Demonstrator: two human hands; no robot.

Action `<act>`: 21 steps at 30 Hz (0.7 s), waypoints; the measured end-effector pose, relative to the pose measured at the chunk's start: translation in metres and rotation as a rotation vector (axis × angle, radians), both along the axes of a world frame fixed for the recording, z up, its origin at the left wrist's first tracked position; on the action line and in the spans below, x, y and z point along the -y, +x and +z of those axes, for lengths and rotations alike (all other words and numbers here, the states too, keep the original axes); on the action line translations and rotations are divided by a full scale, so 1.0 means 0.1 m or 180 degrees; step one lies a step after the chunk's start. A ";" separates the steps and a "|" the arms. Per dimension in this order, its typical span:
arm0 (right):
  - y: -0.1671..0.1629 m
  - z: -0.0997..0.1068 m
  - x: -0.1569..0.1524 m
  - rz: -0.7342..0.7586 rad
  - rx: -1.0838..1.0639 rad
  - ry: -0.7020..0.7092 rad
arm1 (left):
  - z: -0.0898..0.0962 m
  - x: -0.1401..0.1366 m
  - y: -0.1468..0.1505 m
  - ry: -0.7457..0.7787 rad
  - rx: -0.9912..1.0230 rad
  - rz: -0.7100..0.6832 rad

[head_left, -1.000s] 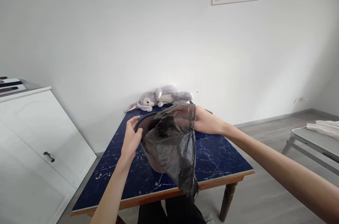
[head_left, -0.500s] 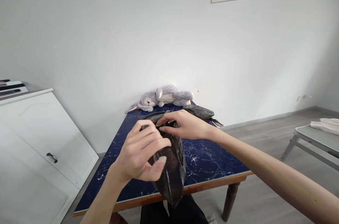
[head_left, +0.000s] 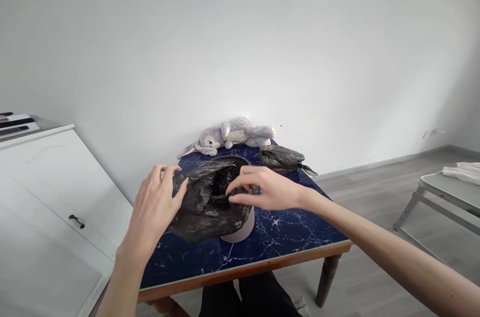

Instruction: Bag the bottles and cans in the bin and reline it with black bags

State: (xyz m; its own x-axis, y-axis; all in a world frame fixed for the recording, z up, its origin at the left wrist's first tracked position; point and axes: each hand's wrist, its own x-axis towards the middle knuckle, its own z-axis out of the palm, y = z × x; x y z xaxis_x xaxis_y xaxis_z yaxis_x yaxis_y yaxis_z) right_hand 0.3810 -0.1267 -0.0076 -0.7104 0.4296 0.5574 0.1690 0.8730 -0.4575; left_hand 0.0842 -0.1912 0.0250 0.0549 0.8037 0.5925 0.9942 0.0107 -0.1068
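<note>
A thin black trash bag [head_left: 210, 222] lies spread over the mouth of a grey round bin [head_left: 244, 229], its crumpled opening facing up. My left hand [head_left: 155, 202] is at the bag's left edge, thumb and fingers apart. My right hand [head_left: 268, 187] is over the right side of the bin, with thumb and index fingertip close together on the edge of the bag's opening. The bag covers most of the bin's rim; the dark back rim shows behind it.
The bin stands on a blue marbled table [head_left: 296, 227]. Behind it lie a grey plush rabbit [head_left: 236, 136] and a knotted black bag [head_left: 281, 158]. A white cabinet [head_left: 48, 217] stands left, a folding table [head_left: 455, 197] right.
The bag, earlier hanging down toward the table's front edge, now spreads left across the bin. My left hand has moved left and opened; my right hand stays near the opening.
</note>
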 end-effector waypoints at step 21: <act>0.14 -0.14 0.24 -0.0458 0.0059 -0.0071 | -0.69 -1.04 -0.58 -0.0204 0.1340 0.0320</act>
State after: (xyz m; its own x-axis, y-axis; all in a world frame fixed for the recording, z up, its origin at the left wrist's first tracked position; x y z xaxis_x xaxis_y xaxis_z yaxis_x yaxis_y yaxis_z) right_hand 0.3949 -0.1509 -0.0220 -0.6506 0.5400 0.5340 0.3003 0.8288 -0.4722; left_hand 0.0260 -0.0872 -0.0436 -0.2613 0.8285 0.4953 0.9455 0.1163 0.3042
